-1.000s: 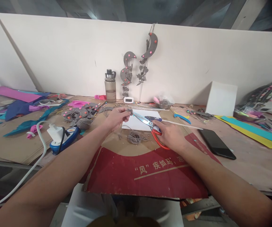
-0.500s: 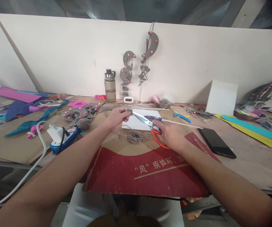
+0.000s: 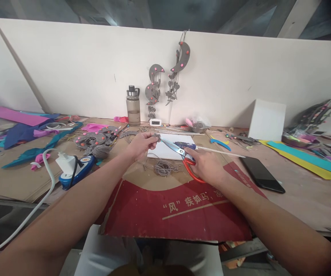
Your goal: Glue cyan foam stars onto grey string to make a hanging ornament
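My right hand (image 3: 207, 164) holds scissors (image 3: 174, 147) with red-orange handles, the blades pointing left and close together. At their tips, my left hand (image 3: 142, 145) pinches a small grey piece (image 3: 157, 135), whose exact shape is too small to make out. Beneath the blades lies a white sheet (image 3: 168, 153), with a dark blue tool (image 3: 185, 145) on it, partly behind the scissors. Just in front of the sheet is a loose coil of grey cord (image 3: 163, 167). Red and brown cardboard (image 3: 177, 214) covers the table's front part.
A blue power strip (image 3: 77, 174) with a white cable and grey felt pieces (image 3: 96, 140) lie left. A bottle (image 3: 133, 106) and small clock (image 3: 155, 122) stand behind. To the right are a black phone (image 3: 261, 174) and coloured sheets (image 3: 312, 159). Grey moon ornaments (image 3: 184, 57) hang on the wall.
The scissor blades have come closer together at the grey piece. The whole view has shifted slightly; both hands stay in nearly the same place.
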`<state>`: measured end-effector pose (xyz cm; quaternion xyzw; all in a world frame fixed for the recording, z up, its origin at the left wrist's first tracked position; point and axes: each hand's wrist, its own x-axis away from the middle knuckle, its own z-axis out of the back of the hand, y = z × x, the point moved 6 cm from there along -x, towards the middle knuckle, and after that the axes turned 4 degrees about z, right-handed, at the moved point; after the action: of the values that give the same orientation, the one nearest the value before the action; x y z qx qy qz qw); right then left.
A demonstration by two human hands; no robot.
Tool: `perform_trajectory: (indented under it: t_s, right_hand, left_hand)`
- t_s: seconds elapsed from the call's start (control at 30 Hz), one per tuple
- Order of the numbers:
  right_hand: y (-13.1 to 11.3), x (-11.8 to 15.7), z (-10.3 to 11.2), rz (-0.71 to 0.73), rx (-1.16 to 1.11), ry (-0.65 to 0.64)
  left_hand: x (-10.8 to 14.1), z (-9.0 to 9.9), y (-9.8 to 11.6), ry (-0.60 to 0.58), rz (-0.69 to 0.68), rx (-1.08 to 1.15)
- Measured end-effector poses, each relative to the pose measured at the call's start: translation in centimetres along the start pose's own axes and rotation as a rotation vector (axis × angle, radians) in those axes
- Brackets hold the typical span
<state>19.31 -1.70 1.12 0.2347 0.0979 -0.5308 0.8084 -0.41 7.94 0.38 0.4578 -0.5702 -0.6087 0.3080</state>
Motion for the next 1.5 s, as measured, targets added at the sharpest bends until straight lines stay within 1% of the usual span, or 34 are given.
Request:
perform_trajectory:
  t_s: [0.23,0.37,0.47,0.6,0.73,0.93,1.1,1.3,1.5]
  right_hand:
    - [-0.02,0.04,-0.08,-0.016,0.004,-0.032]
    - [0.03,0.09,-0.28,-0.023,0.001,-0.034]
    - [0.09,0.07,-0.22,-0.022,-0.017,-0.009]
    - [0.36,0.05,0.15,-0.035,-0.082,0.061]
    - [0.53,0.05,0.13,-0.042,-0.138,0.081]
    - [0.32,0.01,-0.10,-0.018,-0.107,0.046]
    - [0.36,0.11,-0.20,-0.047,-0.053,0.019]
    - [0.32,0.14,-0.32,-0.033,-0.022,-0.001]
    - [0.11,0.13,0.03,-0.021,-0.023,-0.003]
  left_hand:
    - [-0.11,-0.08,-0.03,-0.027,0.048,0.099]
    - [-0.12,-0.15,0.06,-0.052,0.046,0.121]
    - [-0.15,-0.07,0.03,-0.042,0.052,0.113]
    - [-0.23,0.14,-0.06,-0.019,0.052,0.102]
    - [-0.22,0.19,-0.09,-0.010,0.060,0.104]
    - [0.01,-0.11,0.40,-0.011,0.046,0.118]
    - [0.19,-0.29,0.64,0.001,0.046,0.106]
    - [0.38,-0.42,0.82,0.010,0.055,0.100]
    - [0.20,-0.32,0.56,-0.028,0.051,0.113]
